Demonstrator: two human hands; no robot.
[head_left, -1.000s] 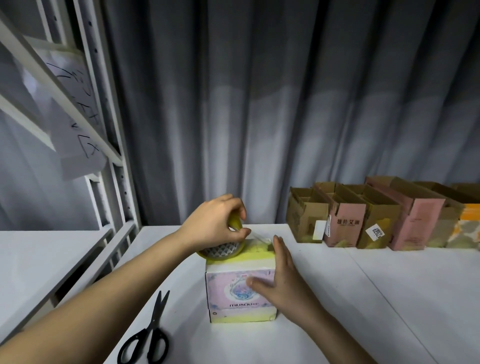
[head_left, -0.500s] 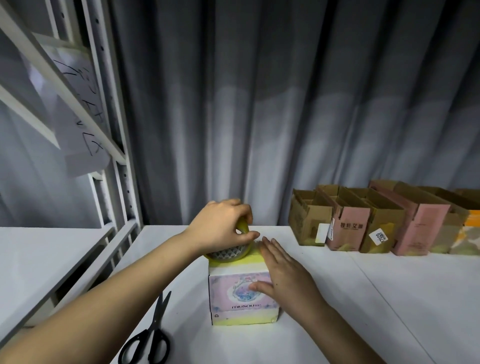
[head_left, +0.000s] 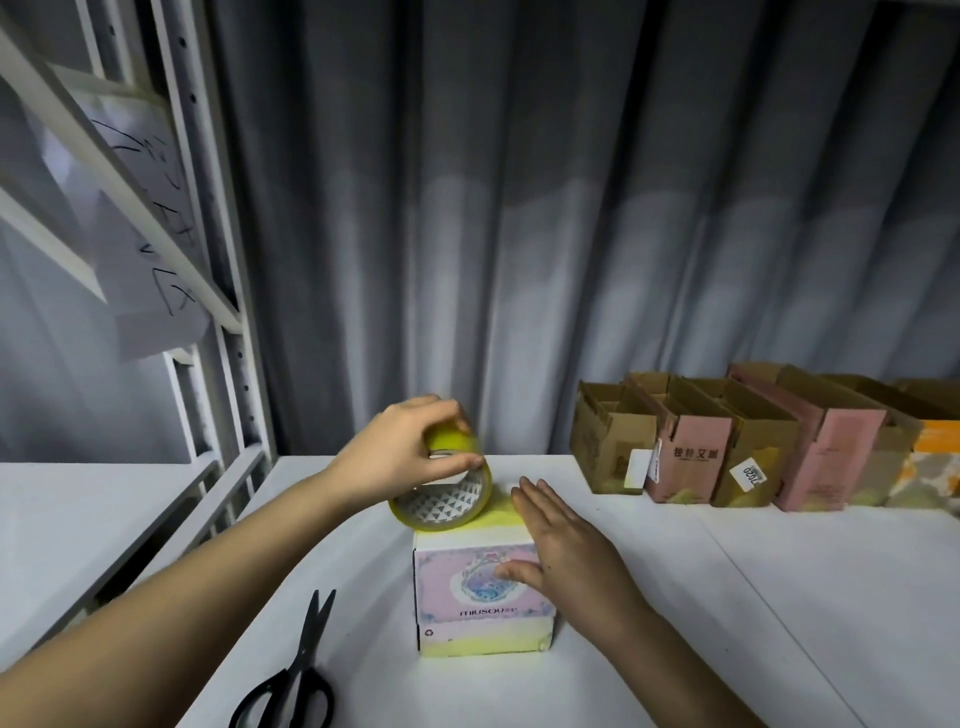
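A small pink and yellow printed box (head_left: 478, 618) stands on the white table (head_left: 753, 597). My left hand (head_left: 400, 452) grips a roll of yellowish tape (head_left: 447, 493), tilted up over the box's far left top edge. My right hand (head_left: 561, 540) lies flat along the box's right side, fingers straight over the top and thumb on the front face.
Black scissors (head_left: 296, 680) lie on the table left of the box. A row of open cardboard boxes (head_left: 727, 441) stands at the back right against a grey curtain. A white metal shelf frame (head_left: 223, 364) with a paper sign rises at the left.
My left hand has lifted and tilted the tape roll up off the box top. My right hand slid forward along the top, fingers now flat.
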